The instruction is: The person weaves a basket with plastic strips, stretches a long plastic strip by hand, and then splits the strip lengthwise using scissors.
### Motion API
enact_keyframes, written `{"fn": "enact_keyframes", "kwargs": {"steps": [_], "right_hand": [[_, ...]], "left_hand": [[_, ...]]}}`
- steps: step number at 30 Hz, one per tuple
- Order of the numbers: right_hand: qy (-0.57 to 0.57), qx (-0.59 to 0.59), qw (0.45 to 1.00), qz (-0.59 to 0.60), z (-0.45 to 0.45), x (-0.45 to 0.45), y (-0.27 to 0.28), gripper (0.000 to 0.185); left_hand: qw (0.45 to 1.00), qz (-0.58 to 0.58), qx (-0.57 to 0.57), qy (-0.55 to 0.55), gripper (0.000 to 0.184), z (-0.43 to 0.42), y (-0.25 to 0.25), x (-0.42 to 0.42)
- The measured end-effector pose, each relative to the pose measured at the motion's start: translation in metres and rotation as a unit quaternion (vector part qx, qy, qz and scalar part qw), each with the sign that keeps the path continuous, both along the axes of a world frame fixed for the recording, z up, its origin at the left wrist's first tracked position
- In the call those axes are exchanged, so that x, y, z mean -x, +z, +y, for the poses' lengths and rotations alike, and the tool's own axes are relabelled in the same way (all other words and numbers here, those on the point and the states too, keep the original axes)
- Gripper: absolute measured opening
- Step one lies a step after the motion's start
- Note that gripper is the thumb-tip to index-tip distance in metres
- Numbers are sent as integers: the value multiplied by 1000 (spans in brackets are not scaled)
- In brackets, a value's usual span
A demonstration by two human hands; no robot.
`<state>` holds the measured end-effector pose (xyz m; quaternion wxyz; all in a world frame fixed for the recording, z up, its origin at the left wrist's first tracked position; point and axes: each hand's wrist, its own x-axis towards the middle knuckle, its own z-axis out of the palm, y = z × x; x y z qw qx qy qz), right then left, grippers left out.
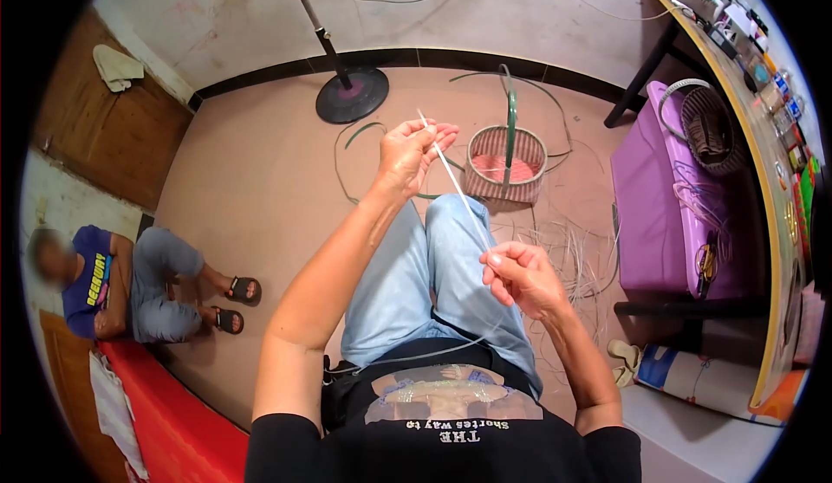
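Head view, read as a clock face with 12 at the top: a pale strip (451,174) is held on a slant between 2 bare hands, just past 1 o'clock from the centre. At 12 o'clock, the strip is pinched between thumb and finger of the left hand (406,152), with a short tip jutting above and the remaining fingers loosely extended. At 4 o'clock, it is pinched lower down between thumb and forefinger of the right hand (524,279). The length between them is drawn nearly straight. A thin strand (476,343) is seen across the lap (386,310) towards 6 o'clock; whether it is joined to the strip cannot be told.

The step in hand is judged to be the drawing out and straightening of the strip. For the next move, a steady pinch at both points would be called for, with the strip guided clear of the loose strands (568,258) strewn over the floor (243,154) at 3 o'clock. At 2 o'clock, a striped basket (501,190) with a green handle (511,110) is seen, touched by neither hand.
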<state>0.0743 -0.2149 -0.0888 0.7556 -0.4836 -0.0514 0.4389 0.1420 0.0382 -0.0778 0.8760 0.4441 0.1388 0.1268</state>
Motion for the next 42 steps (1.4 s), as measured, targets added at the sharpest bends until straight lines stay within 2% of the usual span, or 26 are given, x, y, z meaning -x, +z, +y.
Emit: {"fn": "enact_keyframes", "kwargs": {"steps": [4,8,9,12,14,17,20,21,25,31,34,38,40,42], "right_hand": [[20,40,999,-10,-21,7,-2,18],[-25,17,999,-15,-23,6,-3,17],[-40,21,999,-21,-17,3,2,18],[-59,-1,997,-56,4,-8,1,18],[-69,-4,995,-67,18,-16,3,18],[-71,-20,995,-74,34,-25,-1,19],[-54,-15,996,-71,37,-25,4,19],[-53,-19,996,-64,36,-23,5,18],[-11,-26,999,-18,16,-20,8,18],[24,-5,999,-29,-23,-17,14,16],[8,4,998,-55,-26,-14,14,17],[-20,16,996,-85,-10,-11,12,16],[-38,20,994,-101,2,-11,9,17],[-32,11,995,-97,11,-14,9,17]], "left_hand": [[999,-30,15,28,15,24,-11,-14],[991,-15,125,52,19,34,-15,-19],[992,-21,119,26,37,31,-23,-17],[980,73,171,-70,57,2,-32,14],[966,163,169,-113,65,-35,-14,46],[980,40,-15,-192,50,-58,-7,72],[977,7,-91,-192,36,-45,-6,67],[982,27,-90,-162,27,-44,-1,64],[992,6,-74,-103,24,-18,3,40],[998,11,-53,-43,24,33,2,14],[999,11,11,-37,27,49,-13,9],[971,20,171,-169,40,24,-31,30],[952,62,214,-211,42,-17,-10,57],[976,30,60,-208,40,-49,-4,78]]}}
